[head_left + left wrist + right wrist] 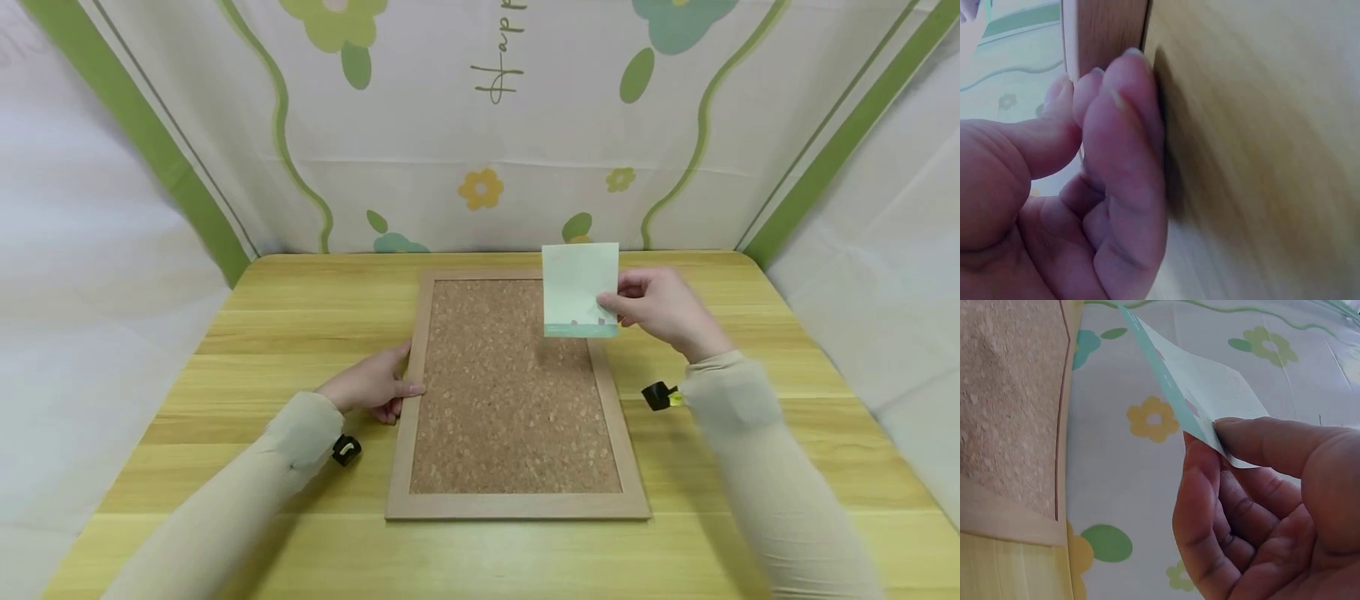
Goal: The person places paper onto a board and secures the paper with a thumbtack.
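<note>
Paper note (577, 279): pale green, raised in the air over the upper right of the cork board (510, 408) — apart from its surface, with a faint shadow on the cork beneath.
Note's markings: a teal strip (570, 331) runs along its lower edge, with small pinkish marks just above.
My right hand (663, 308): pinching the note near its lower right corner, thumb on the face towards me and curled fingers behind; a narrow grip with just the sheet between.
My left hand (371, 383): holding the board by its left side, thumb over the frame's top face, the other fingers curled against the outer edge — a close grip too.
Board and frame: lying flat on the table, a pale wooden frame (517, 506) around speckled brown cork.
Table (247, 367): yellowish wood grain, running under the board and both my forearms.
Cloth behind (420, 108): white, with an orange flower (481, 189), green leaves, wavy green lines and sideways lettering (498, 67).
My sleeves: cream, the left sleeve (225, 492) and right sleeve (780, 483) both reaching my wrists.
By the wrists: a small black piece (347, 450) near the left cuff, another black piece (656, 396) beside the right.
</note>
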Demonstrator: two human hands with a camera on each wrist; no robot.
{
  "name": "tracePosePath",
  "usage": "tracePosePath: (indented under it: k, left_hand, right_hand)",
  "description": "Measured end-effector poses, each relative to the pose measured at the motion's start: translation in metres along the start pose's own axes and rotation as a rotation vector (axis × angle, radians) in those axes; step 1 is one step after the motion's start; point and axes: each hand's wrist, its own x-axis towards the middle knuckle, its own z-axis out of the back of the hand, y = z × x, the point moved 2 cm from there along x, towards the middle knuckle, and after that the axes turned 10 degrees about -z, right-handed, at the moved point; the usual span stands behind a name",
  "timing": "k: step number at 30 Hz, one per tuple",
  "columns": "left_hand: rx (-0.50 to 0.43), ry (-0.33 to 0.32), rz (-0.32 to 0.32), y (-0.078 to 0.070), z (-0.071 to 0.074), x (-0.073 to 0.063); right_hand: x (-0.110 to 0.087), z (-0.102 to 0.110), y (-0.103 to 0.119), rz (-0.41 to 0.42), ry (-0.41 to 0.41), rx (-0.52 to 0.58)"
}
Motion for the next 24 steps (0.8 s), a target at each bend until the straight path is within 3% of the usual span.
tracePosePath:
  k: [5,8,11,14,18,24]
  left_hand:
    - [0.066,-0.007,-0.004,-0.004,-0.001,-0.002]
    - [0.157,-0.006,-0.011,-0.011,0.002,-0.005]
    - [0.305,-0.061,-0.026,-0.021,0.01,-0.008]
    - [0.359,-0.156,-0.062,-0.035,0.02,-0.009]
    - [0.216,-0.227,-0.169,-0.053,0.022,-0.004]
    - [-0.029,-0.218,-0.269,-0.074,0.0,0.01]
  right_hand:
    - [0.002,-0.015,0.004,0.02,0.058,0.004]
    - [0.002,-0.024,0.007,0.038,0.086,0.014]
    - [0.002,-0.033,0.011,0.06,0.104,0.025]
    - [0.002,-0.043,0.013,0.071,0.13,0.058]
    - [0.0,-0.054,0.016,0.071,0.165,0.123]
    - [-0.003,-0.068,0.024,0.078,0.21,0.198]
